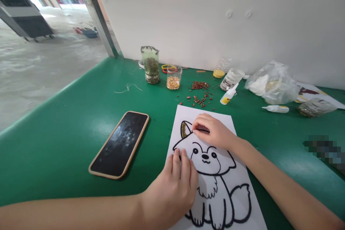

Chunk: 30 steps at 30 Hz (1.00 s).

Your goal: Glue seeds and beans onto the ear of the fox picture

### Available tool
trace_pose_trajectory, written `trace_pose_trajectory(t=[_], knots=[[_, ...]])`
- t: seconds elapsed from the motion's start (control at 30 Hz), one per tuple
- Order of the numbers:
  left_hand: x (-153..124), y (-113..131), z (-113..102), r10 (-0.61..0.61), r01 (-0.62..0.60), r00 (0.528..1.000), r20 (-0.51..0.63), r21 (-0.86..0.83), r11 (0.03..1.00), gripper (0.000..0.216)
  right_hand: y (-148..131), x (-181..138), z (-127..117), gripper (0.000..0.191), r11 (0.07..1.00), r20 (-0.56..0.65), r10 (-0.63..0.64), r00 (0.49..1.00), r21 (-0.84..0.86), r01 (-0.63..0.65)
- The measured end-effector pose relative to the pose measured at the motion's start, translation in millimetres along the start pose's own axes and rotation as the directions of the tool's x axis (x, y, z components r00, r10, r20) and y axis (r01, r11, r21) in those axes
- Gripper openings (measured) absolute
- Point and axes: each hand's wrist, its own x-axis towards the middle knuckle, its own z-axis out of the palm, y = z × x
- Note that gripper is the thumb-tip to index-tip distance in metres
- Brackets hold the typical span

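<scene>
A green-covered worktop [67, 129] spreads out before me, its far edge along a white panel [172, 14]. On it, running toward the near edge, lies a white paper sheet [233, 183] bearing a black-outlined drawing of a seated fox-like animal [205, 157]. My left hand [172, 185] lies over the sheet's left edge, fingers bent and close together beside the animal's cheek; whether they hold anything, I cannot tell. My right hand [214, 131] reaches in across the sheet's right edge, thumb and fingers drawn together at the tips just right of the animal's left-side ear; any grain between them is hidden. The sheet lies beneath both my hands. A black-screened phone in a tan case [120, 143] lies between the sheet and the worktop's left edge. Toward the far right corner sits a crumpled clear plastic bag [272, 82]; near the far left corner stands a translucent green cup of dark grains [151, 66], beside a clear cup of yellow-orange kernels [173, 81]. A white glue bottle with a yellow label [228, 95] lies beyond the sheet's far edge, right of scattered reddish-brown seeds [201, 90]. Tiny olive-brown grains [184, 129] line the ear.
</scene>
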Motion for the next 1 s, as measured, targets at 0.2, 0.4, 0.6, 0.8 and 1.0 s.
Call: trace_pose_trajectory(t=[0.2,0.4,0.6,0.8,1.0], knots=[[-0.8,0.2,0.9,0.007,-0.007,1.0,-0.001,-0.019,1.0,0.037,-3.1,0.6,1.0,0.01,0.999,0.0,-0.033,0.999,-0.033,0.033],[0.0,-0.5,-0.4,0.005,-0.005,1.0,0.01,-0.032,0.999,0.036,-4.1,1.1,5.0,0.01,0.998,0.0,-0.039,0.999,-0.048,0.039],[0.3,0.5,0.3,0.001,-0.001,1.0,-0.01,-0.03,1.0,0.036,-10.2,3.6,8.4,0.011,0.997,0.002,-0.064,0.998,-0.039,0.064],[0.6,-0.4,-0.8,0.008,-0.007,1.0,0.004,-0.016,1.0,0.036,-12.8,4.9,10.0,0.011,0.997,0.005,-0.066,0.998,-0.035,0.067],[0.2,-0.1,-0.8,0.009,-0.009,1.0,0.007,-0.013,1.0,0.036,-12.5,5.5,9.8,0.01,0.996,0.016,-0.077,0.997,-0.049,0.078]])
